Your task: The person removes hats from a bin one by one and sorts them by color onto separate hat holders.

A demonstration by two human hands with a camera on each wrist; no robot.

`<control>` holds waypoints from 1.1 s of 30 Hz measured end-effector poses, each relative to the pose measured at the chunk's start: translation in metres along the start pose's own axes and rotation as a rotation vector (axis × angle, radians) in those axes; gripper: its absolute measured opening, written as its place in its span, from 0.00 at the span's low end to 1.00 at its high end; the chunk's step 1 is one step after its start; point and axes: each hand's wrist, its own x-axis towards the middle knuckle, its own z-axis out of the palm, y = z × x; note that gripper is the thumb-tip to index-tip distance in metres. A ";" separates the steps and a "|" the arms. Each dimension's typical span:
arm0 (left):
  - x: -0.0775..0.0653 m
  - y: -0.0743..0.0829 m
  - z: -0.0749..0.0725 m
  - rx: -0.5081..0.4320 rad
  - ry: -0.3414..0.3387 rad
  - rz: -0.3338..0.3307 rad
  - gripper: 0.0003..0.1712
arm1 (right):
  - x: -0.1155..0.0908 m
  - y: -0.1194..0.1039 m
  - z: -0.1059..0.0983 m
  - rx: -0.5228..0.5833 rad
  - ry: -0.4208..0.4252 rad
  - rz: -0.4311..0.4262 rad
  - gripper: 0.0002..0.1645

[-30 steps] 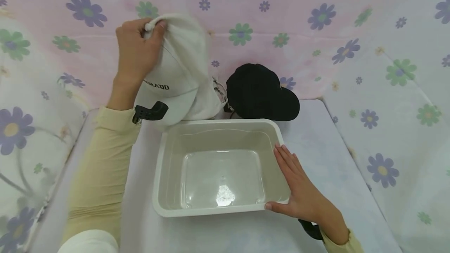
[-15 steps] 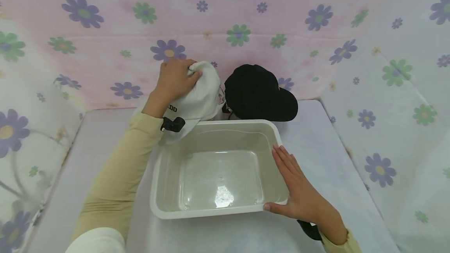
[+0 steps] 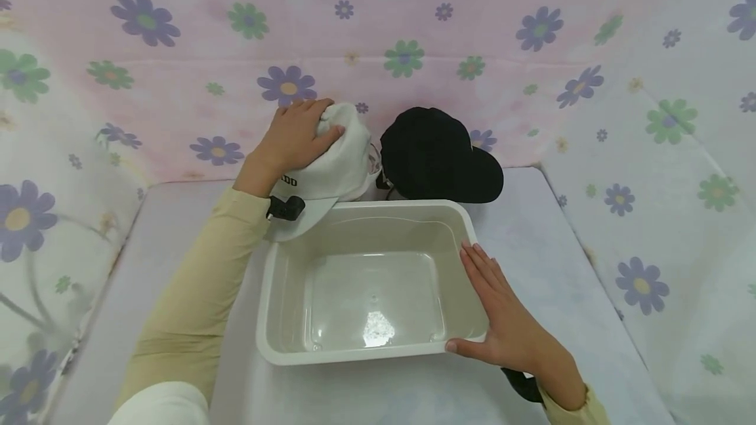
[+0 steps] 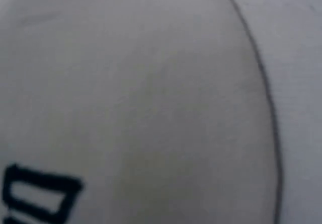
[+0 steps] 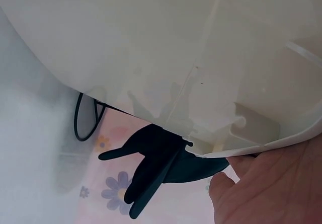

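In the head view a white baseball cap (image 3: 331, 176) with dark lettering stands at the back, its brim overlapping the back left corner of a tub. My left hand (image 3: 295, 136) rests over its crown, thumb extended along the front, fingers toward the back. The left wrist view is filled by the cap's pale cloth (image 4: 151, 98), a seam and part of a dark letter. A beige plastic tub (image 3: 366, 353) stands in front of me. My right hand (image 3: 508, 326) lies against its right rim, fingers straight and thumb at the front corner. Fingertips beyond the rim are partly hidden.
Right of the white cap sits a black baseball cap (image 3: 437, 156), just behind the tub. A patterned pale item (image 3: 374, 159) shows between the caps. Flowered cloth walls (image 3: 401, 18) surround the pale tabletop (image 3: 531, 235). A dark, pronged shape (image 5: 151, 168) appears beyond the tub in the right wrist view.
My left hand has lowered the white cap and moved it right, to beside the black cap. Over the last half second the left fingers have loosened slightly. The right hand and tub have stayed put.
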 end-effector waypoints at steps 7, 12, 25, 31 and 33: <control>-0.023 -0.011 -0.011 -0.170 0.078 -0.004 0.41 | 0.001 -0.001 0.003 0.019 -0.016 0.005 0.77; -0.052 -0.025 -0.015 -0.334 0.242 -0.027 0.42 | 0.002 -0.002 0.003 0.019 -0.031 -0.005 0.77; -0.145 -0.068 0.032 -0.524 0.395 -0.346 0.37 | 0.024 -0.033 -0.047 -0.066 -0.326 0.048 0.66; -0.155 -0.068 0.048 -0.771 0.322 -0.469 0.41 | 0.086 -0.052 -0.082 0.059 -0.378 -0.138 0.47; -0.155 -0.065 0.051 -0.881 0.295 -0.493 0.42 | 0.112 -0.055 -0.086 0.146 -0.323 -0.246 0.43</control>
